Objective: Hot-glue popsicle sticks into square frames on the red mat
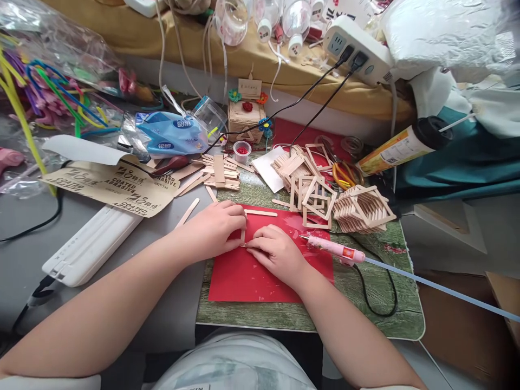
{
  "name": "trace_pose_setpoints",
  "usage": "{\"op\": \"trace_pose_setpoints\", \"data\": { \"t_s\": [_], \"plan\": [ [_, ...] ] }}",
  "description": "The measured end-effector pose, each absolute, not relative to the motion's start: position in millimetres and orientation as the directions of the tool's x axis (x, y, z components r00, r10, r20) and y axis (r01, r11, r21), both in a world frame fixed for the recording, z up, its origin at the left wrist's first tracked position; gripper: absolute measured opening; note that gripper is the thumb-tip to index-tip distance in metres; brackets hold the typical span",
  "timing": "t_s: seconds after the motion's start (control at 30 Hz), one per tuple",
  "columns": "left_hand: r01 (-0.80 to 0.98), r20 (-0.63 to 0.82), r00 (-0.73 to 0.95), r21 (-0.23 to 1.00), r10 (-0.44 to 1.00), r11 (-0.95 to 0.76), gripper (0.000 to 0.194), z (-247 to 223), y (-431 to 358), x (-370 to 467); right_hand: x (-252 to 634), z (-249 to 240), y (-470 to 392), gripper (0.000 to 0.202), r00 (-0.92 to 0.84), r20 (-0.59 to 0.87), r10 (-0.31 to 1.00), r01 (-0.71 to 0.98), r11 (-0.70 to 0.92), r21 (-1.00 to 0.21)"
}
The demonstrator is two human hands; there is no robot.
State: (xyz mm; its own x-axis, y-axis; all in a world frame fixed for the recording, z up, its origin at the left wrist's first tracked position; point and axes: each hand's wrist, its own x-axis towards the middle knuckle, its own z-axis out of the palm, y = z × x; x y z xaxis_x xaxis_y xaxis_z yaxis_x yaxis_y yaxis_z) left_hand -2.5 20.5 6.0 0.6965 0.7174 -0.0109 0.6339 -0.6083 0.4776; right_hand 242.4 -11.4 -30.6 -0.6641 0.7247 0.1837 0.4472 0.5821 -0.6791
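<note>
Over the red sheet [244, 279], my left hand [215, 227] is closed, its fingertips pinching a small wooden craft stick [242, 236]. From the other side my right hand [278, 254] pinches the near end of that stick; the fingers partly hide it. A loose craft stick [262, 213] lies flat at the sheet's far edge, just beyond my hands. To the right of my right hand rests a pink hot glue gun [335, 249], tip toward the sheet, with a long glue stick [439, 290] sticking out behind.
Stick frames [319, 197] and a stacked stick piece [363, 208] stand at the back right, near orange-handled pliers [345, 176]. Loose sticks [225, 176] are piled behind my left hand. Sandpaper [109, 187] covers part of a white device [95, 246] at left. Cords cross the back.
</note>
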Motion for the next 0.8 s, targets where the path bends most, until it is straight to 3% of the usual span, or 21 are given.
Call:
{"op": "trace_pose_setpoints", "data": {
  "t_s": [0.8],
  "plan": [
    [0.639, -0.030, 0.686, 0.502, 0.727, -0.582, 0.011, 0.8, 23.7, -2.3, 243.1, -31.1, -10.7, 0.012, -0.651, 0.210, 0.729, 0.438, 0.588, -0.680]
  ]
}}
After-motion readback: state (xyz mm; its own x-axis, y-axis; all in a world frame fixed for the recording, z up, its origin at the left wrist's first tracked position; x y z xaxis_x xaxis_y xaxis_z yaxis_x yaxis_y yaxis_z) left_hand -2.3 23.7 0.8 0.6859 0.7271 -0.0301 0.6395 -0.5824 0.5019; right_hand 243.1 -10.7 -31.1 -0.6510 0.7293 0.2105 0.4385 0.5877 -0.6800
